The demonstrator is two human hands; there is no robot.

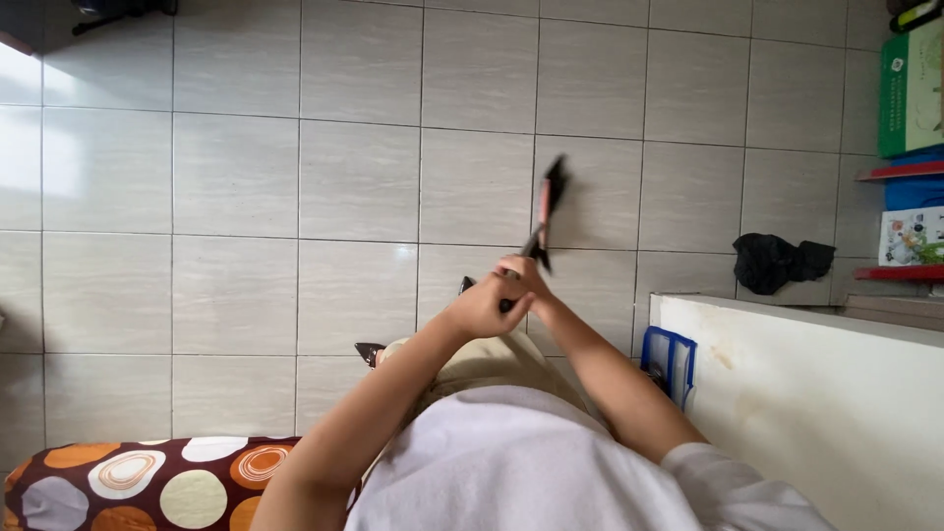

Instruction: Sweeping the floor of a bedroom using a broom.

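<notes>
Both my hands meet in front of me over the tiled floor. My left hand [479, 309] is closed around the lower end of a thin dark tool with a reddish shaft [544, 211], which points up and away from me. My right hand [524, 276] grips the same handle just above the left one. The tool's dark tip is blurred, so its exact shape is unclear. Below my arms are my white shirt [521, 462] and beige trousers [472, 359].
Pale floor tiles [295, 197] fill the view. A white counter [816, 393] stands at the right with a blue-edged item [671, 362] at its side. A black cloth [777, 262] lies on the floor. Coloured shelves with boxes [910, 147] sit far right. A circle-patterned cushion [147, 482] is bottom left.
</notes>
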